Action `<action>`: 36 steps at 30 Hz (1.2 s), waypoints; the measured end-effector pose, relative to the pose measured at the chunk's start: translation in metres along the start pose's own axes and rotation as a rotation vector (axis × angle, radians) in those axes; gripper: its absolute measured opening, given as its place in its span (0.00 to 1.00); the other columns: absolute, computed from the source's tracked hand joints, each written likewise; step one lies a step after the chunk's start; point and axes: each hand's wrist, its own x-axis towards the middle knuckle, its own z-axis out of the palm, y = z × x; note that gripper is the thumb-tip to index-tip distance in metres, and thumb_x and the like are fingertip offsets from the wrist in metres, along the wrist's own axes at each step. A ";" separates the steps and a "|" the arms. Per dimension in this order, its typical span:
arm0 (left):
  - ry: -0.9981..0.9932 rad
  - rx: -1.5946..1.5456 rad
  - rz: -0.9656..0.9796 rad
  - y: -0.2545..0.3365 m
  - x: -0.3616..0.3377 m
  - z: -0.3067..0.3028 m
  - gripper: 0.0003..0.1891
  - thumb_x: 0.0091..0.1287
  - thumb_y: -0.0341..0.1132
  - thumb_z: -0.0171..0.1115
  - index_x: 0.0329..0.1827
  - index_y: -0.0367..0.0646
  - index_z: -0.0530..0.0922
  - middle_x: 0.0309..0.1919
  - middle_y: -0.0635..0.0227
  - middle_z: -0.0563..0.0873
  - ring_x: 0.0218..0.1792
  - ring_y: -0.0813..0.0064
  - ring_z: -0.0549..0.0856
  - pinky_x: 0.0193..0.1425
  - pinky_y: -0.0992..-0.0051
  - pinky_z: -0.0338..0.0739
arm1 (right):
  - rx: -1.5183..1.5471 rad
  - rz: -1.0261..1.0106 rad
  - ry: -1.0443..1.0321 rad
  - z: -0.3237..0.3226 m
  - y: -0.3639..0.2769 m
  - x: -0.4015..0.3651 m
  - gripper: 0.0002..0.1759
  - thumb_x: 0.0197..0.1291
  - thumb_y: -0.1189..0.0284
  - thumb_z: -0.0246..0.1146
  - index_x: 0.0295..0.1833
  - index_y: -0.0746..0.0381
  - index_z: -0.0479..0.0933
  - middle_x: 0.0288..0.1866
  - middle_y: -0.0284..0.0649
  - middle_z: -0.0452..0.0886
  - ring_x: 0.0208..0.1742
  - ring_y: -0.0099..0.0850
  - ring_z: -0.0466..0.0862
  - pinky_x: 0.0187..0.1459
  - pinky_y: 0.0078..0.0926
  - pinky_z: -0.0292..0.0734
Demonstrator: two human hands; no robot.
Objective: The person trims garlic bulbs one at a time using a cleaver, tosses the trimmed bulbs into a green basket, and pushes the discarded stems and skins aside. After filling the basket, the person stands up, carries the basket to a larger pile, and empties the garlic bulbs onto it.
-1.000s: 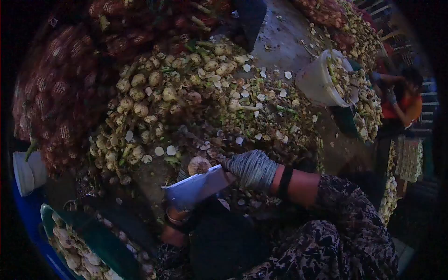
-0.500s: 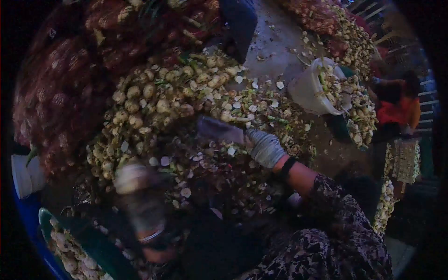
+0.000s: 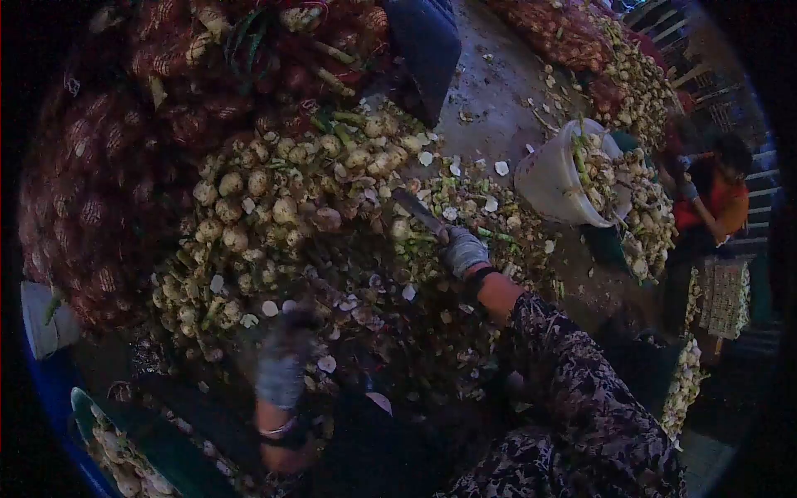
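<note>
My right hand (image 3: 463,249), in a grey work glove, is wrapped round the handle of a knife (image 3: 419,211). Its broad blade points up and left over the edge of a heap of pale bulbs (image 3: 286,207) that look like garlic, some with green stalk stubs. Lower left, my left hand (image 3: 281,373), gloved too, is smeared by motion over the loose skins and trimmings (image 3: 374,307). Its fingers are too blurred to show what they hold. Round white cut slices (image 3: 327,363) lie scattered near it.
Red mesh sacks (image 3: 91,207) full of bulbs stand at left. A tipped white bucket (image 3: 548,178) spills bulbs on the right. A green container (image 3: 149,432) of bulbs sits lower left, a white bucket (image 3: 50,319) above it. Another person (image 3: 710,199) works at far right.
My left hand has moved down and slightly right; the pale round shape at its fingers no longer shows. My right hand has shifted slightly left and up, the knife blade now angled more upward.
</note>
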 end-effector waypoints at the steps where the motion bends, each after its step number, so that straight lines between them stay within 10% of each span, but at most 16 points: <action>1: -0.085 0.153 -0.030 0.002 0.005 0.015 0.22 0.67 0.32 0.62 0.64 0.39 0.73 0.54 0.62 0.83 0.53 0.71 0.81 0.57 0.72 0.76 | 0.003 0.040 -0.018 0.006 0.007 0.004 0.31 0.51 0.64 0.72 0.62 0.58 0.74 0.60 0.52 0.78 0.61 0.49 0.78 0.59 0.42 0.75; 8: -0.140 0.451 0.157 0.010 0.045 0.074 0.23 0.66 0.31 0.64 0.65 0.39 0.73 0.60 0.62 0.80 0.62 0.69 0.77 0.66 0.69 0.71 | -0.111 -0.368 0.227 -0.004 -0.006 -0.035 0.25 0.52 0.64 0.70 0.55 0.60 0.74 0.46 0.49 0.82 0.49 0.51 0.81 0.52 0.46 0.75; 18: -0.198 0.206 -0.027 -0.036 0.051 0.082 0.28 0.63 0.28 0.65 0.67 0.40 0.70 0.60 0.62 0.78 0.61 0.70 0.76 0.66 0.70 0.72 | 0.148 -0.037 0.078 -0.003 -0.036 0.000 0.21 0.55 0.62 0.67 0.50 0.58 0.73 0.44 0.50 0.81 0.47 0.53 0.80 0.47 0.44 0.75; 33: -0.220 0.283 -0.047 -0.037 0.066 0.072 0.20 0.68 0.26 0.59 0.64 0.40 0.72 0.57 0.66 0.80 0.59 0.75 0.77 0.64 0.72 0.71 | 0.173 -0.172 0.046 0.008 -0.078 0.032 0.27 0.55 0.49 0.67 0.52 0.59 0.77 0.43 0.51 0.83 0.48 0.51 0.82 0.49 0.44 0.77; 36: 0.017 0.212 0.038 -0.045 0.069 0.083 0.23 0.66 0.24 0.60 0.65 0.38 0.70 0.57 0.66 0.80 0.60 0.74 0.76 0.64 0.71 0.71 | 0.445 -0.157 0.049 0.034 -0.074 0.019 0.26 0.57 0.50 0.67 0.50 0.60 0.78 0.44 0.51 0.83 0.48 0.51 0.82 0.49 0.42 0.77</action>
